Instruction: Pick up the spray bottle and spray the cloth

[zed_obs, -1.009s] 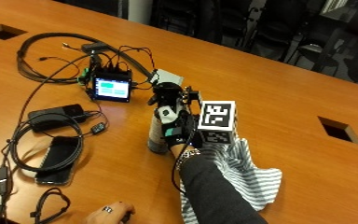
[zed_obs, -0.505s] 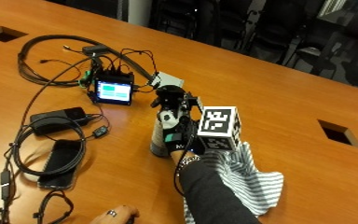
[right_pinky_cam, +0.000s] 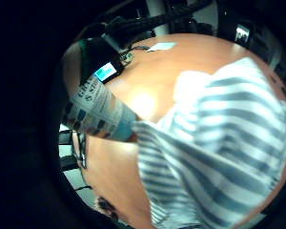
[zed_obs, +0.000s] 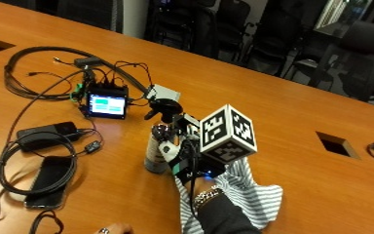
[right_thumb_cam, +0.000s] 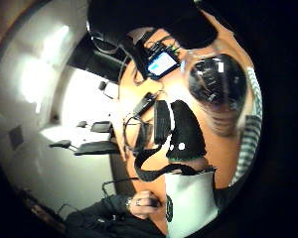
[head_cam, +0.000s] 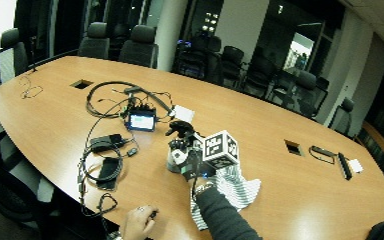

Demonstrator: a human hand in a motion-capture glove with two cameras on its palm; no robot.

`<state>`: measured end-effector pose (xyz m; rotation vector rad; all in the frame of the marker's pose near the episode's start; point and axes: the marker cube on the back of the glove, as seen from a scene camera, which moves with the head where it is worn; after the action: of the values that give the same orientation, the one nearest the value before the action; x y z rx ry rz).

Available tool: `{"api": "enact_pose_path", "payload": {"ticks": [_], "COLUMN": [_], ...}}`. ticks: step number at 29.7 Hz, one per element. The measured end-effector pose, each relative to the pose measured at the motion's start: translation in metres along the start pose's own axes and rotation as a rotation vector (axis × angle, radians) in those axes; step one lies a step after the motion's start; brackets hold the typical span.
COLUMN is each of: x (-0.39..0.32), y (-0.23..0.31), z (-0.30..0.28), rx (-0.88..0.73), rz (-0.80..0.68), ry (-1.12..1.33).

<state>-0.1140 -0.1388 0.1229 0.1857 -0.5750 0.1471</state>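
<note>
- A long wooden desk (zed_obs: pixel 290 97) fills a meeting room, with dark office chairs (head_cam: pixel 139 47) ranged along its far side.
- The spray bottle (zed_obs: pixel 156 146) stands upright on the desk, its black trigger head (zed_obs: pixel 162 108) on top and a printed label around its body; the label's writing shows in the little finger side palm view (right_pinky_cam: pixel 97 112) but is too blurred to read.
- The gloved right hand (zed_obs: pixel 186 156) is pressed against the bottle's side, its fingers wrapped round the body.
- The striped cloth (zed_obs: pixel 245 195), grey and white, lies crumpled on the desk just behind the fingers, under the wrist and forearm.
- Beyond the fingers, further out on the desk, a small device with a lit blue screen (zed_obs: pixel 107 104) sits among black cables (zed_obs: pixel 38 53).
- Off to the side of the fingers lie a black phone (zed_obs: pixel 44 180) ringed by a coiled cable and a black power brick (zed_obs: pixel 44 136).
- The person's bare hand (head_cam: pixel 139 220) rests at the near desk edge.
</note>
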Motion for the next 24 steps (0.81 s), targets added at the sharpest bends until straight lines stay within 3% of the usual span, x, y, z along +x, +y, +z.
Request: {"api": "enact_pose_path", "payload": {"ticks": [10,15,24], "x": [-0.024,-0.02,-0.002], "y": [0.028,0.065,0.119], "z": [-0.077,-0.091,-0.097], "rx": [-0.173,-0.274,-0.278], "rz": [-0.03,-0.02,0.001], "ry": [0.413,0.393,0.4]}}
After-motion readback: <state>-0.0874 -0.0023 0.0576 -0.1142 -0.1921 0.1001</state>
